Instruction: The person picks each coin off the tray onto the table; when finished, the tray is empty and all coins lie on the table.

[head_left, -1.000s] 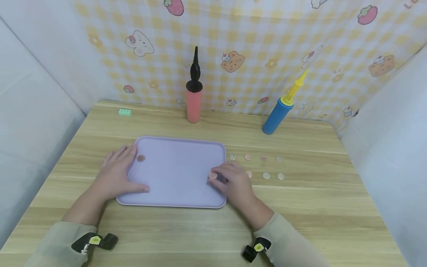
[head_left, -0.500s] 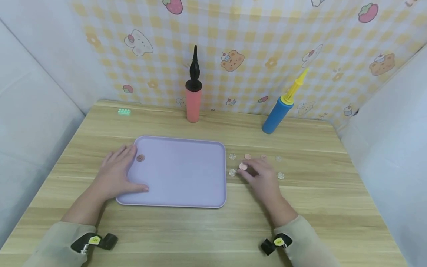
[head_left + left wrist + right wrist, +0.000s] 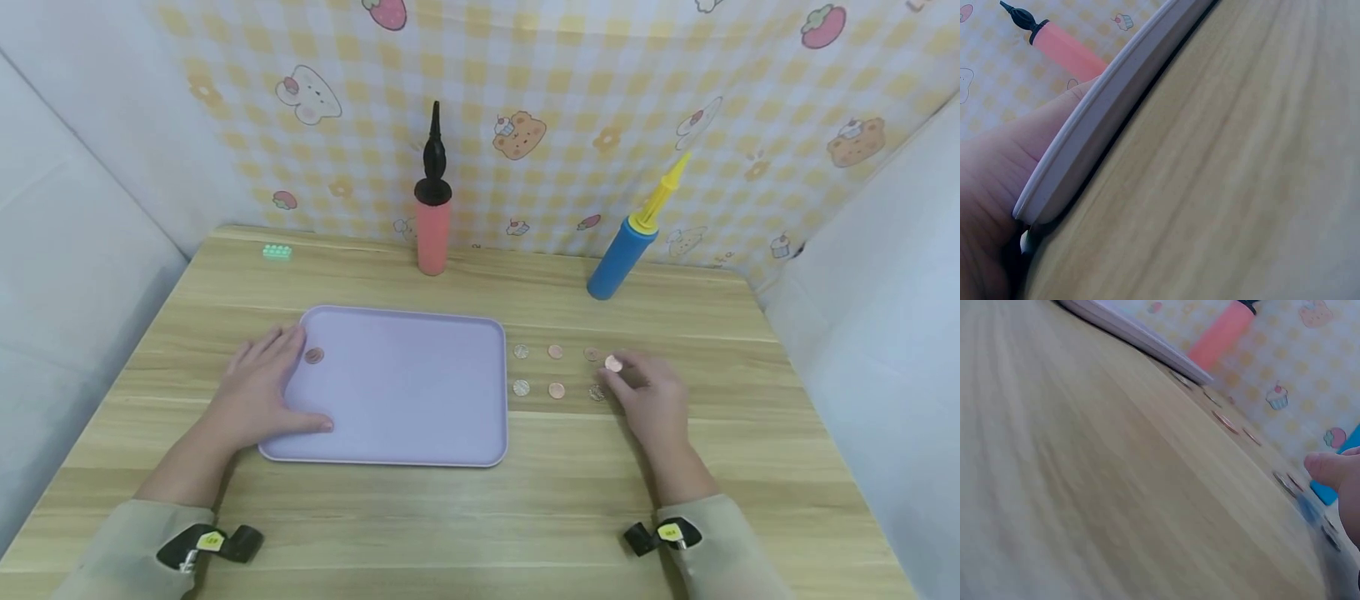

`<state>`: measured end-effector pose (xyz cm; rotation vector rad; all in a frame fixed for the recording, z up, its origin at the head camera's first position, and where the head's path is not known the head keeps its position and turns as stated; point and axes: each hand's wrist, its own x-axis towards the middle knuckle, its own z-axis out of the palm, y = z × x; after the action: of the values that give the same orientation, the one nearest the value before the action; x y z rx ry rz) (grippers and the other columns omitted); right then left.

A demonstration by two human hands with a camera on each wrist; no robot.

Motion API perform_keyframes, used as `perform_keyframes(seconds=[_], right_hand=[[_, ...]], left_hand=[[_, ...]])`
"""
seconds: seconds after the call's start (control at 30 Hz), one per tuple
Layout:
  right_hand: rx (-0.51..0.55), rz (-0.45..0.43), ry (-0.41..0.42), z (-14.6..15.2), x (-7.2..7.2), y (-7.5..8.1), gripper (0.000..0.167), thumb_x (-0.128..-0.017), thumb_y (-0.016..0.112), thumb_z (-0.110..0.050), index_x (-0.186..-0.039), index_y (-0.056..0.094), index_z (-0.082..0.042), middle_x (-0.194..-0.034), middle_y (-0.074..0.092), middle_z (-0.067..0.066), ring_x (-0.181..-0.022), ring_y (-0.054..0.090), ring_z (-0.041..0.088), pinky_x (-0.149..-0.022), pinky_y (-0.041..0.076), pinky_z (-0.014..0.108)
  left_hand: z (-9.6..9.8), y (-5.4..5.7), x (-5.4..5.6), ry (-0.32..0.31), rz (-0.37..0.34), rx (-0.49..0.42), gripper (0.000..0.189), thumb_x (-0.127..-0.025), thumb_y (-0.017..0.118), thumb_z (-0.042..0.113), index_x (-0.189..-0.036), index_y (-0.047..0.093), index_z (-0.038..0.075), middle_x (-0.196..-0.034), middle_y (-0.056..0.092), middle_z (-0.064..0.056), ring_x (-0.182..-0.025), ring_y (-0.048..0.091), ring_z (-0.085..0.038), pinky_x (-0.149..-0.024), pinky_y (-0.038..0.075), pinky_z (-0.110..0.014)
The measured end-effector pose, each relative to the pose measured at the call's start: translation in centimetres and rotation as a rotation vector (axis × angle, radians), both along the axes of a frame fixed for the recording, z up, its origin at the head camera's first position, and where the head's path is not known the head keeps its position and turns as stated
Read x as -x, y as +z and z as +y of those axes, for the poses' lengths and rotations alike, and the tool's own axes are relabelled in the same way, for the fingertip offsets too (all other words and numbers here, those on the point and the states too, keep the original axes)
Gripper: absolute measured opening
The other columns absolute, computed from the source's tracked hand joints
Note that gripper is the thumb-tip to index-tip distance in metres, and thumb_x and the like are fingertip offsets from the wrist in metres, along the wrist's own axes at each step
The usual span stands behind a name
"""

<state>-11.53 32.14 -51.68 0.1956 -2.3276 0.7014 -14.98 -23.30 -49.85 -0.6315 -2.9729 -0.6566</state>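
My left hand (image 3: 258,392) rests on the left edge of a light purple tray (image 3: 405,383), fingers fairly straight and thumb laid across its surface. A dark copper coin (image 3: 314,356) lies in the tray by those fingers. To the right of the tray, my right hand (image 3: 656,400) pinches a copper coin (image 3: 613,363) between thumb and fingers above the table. Beneath and left of it are two rows of coins, among them a silver coin (image 3: 597,392) and a copper coin (image 3: 557,390). The right wrist view shows further coins (image 3: 1331,539) by that hand.
A pink hand pump (image 3: 432,237) with a black top stands behind the tray. The blue and yellow pump (image 3: 622,258) leans against the patterned cloth at the back right. A small mint-green toy brick (image 3: 277,252) sits at the table's back left.
My right hand has moved right, from the tray's right edge along the coin rows, with the copper coin pinched throughout. My left hand has stayed on the tray.
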Motion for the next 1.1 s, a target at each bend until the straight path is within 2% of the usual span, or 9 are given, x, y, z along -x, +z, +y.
perform_keyframes(seconds=[0.17,0.27,0.47,0.6,0.7,0.8,0.9,1.0,1.1], right_hand=[[0.024,-0.026,-0.076,1.8,0.2,-0.1,0.031,-0.078,0.096,-0.005,-0.104,0.080,0.003,-0.101,0.079,0.021,-0.097,0.072,0.043,-0.088,0.055,0.052],[0.052,-0.049,-0.128,2.9,0.3,0.0,0.029,-0.080,0.095,-0.006,-0.103,0.080,0.003,-0.101,0.079,0.021,-0.097,0.073,0.042,-0.088,0.055,0.053],[0.119,-0.178,-0.250,5.2,0.6,0.3,0.030,-0.087,0.092,-0.015,-0.109,0.080,0.001,-0.102,0.078,0.020,-0.096,0.072,0.037,-0.084,0.050,0.040],[0.204,-0.318,-0.328,6.2,0.6,0.7,0.037,-0.093,0.087,-0.029,-0.118,0.079,-0.003,-0.110,0.078,0.016,-0.095,0.067,0.023,-0.086,0.047,0.030],[0.216,-0.362,-0.340,6.5,0.7,1.0,0.038,-0.094,0.086,-0.035,-0.118,0.080,-0.006,-0.109,0.079,0.012,-0.091,0.067,0.017,-0.084,0.047,0.020],[0.178,-0.349,-0.306,6.5,0.8,1.2,0.034,-0.092,0.087,-0.033,-0.111,0.082,-0.005,-0.103,0.080,0.012,-0.089,0.072,0.021,-0.080,0.045,0.014],[0.135,-0.343,-0.285,6.5,0.9,1.2,0.030,-0.092,0.089,-0.029,-0.106,0.082,-0.004,-0.100,0.081,0.013,-0.093,0.075,0.028,-0.083,0.048,0.019],[0.114,-0.355,-0.286,6.6,1.0,1.1,0.027,-0.092,0.089,-0.027,-0.106,0.083,-0.004,-0.104,0.081,0.013,-0.101,0.075,0.034,-0.091,0.054,0.035],[0.112,-0.366,-0.283,6.7,1.0,1.2,0.027,-0.091,0.089,-0.026,-0.107,0.084,-0.005,-0.107,0.081,0.014,-0.107,0.074,0.037,-0.100,0.055,0.050]], left_hand=[[0.0,0.1,0.0,0.002,-0.006,-0.001,0.149,-0.064,0.091,0.076,-0.165,0.021,-0.010,-0.169,0.025,-0.033,-0.155,0.019,-0.057,-0.123,0.003,-0.074],[0.1,0.0,0.0,0.002,-0.008,0.005,0.149,-0.064,0.090,0.076,-0.165,0.021,-0.010,-0.169,0.024,-0.033,-0.155,0.018,-0.057,-0.123,0.003,-0.074],[0.2,0.2,0.0,-0.002,-0.002,0.002,0.148,-0.065,0.091,0.074,-0.164,0.021,-0.011,-0.169,0.025,-0.034,-0.155,0.018,-0.058,-0.123,0.002,-0.075],[0.1,0.3,0.0,-0.003,-0.003,0.001,0.147,-0.066,0.091,0.073,-0.164,0.021,-0.011,-0.169,0.025,-0.034,-0.155,0.018,-0.058,-0.123,0.002,-0.075],[0.0,0.3,0.1,-0.002,-0.003,0.002,0.147,-0.066,0.090,0.073,-0.164,0.021,-0.011,-0.169,0.025,-0.034,-0.155,0.018,-0.058,-0.123,0.002,-0.075],[0.0,0.3,0.1,-0.002,0.001,0.004,0.147,-0.066,0.091,0.073,-0.164,0.021,-0.011,-0.168,0.025,-0.034,-0.155,0.018,-0.058,-0.123,0.002,-0.074],[0.0,0.3,0.1,-0.004,0.004,0.002,0.146,-0.066,0.091,0.073,-0.164,0.022,-0.011,-0.168,0.026,-0.034,-0.154,0.019,-0.058,-0.123,0.003,-0.075],[0.0,0.4,0.0,-0.004,0.002,0.001,0.146,-0.066,0.091,0.073,-0.164,0.023,-0.011,-0.168,0.027,-0.034,-0.154,0.020,-0.058,-0.122,0.004,-0.075],[0.0,0.4,-0.1,-0.002,-0.002,-0.003,0.146,-0.066,0.091,0.073,-0.164,0.023,-0.012,-0.168,0.027,-0.034,-0.154,0.019,-0.058,-0.123,0.003,-0.075]])
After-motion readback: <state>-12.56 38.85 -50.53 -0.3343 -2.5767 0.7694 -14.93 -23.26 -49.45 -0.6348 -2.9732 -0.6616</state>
